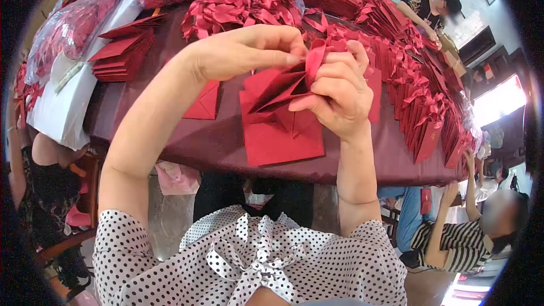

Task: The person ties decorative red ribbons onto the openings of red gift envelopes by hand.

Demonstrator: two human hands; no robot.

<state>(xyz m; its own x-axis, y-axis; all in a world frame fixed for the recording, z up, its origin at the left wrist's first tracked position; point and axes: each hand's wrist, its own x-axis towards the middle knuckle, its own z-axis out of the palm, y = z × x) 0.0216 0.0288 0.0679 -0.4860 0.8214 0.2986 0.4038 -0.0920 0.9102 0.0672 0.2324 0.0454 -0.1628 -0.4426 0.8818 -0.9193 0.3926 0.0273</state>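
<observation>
White box [59, 105]: at the far left, on the maroon-covered surface [113, 119].
Red stack [122, 59]: folded pieces piled just right of the box.
Left arm [150, 107]: bent at the elbow, forearm slanting up and inward across the surface.
Ribbon heap [241, 11]: a mass of red loops beyond the left hand.
Left hand [243, 51]: palm turned inward, wrist bent, fingers arched toward the right; its grip pinches the ribbon's edge between thumb and fingertips.
Red bag [283, 136]: near the front edge of the surface, below both hands, its upper folds fanned out.
Ribbon [315, 61]: red, standing above the bag's folds, between the two hands.
Right hand [343, 93]: forearm nearly upright, fingers curled, thumb pointing left against the folds; its grip is closed around the ribbon.
Bag rows [419, 107]: red, ribboned, packed closely along the right side.
Striped sleeve [425, 235]: another person's, at far right.
</observation>
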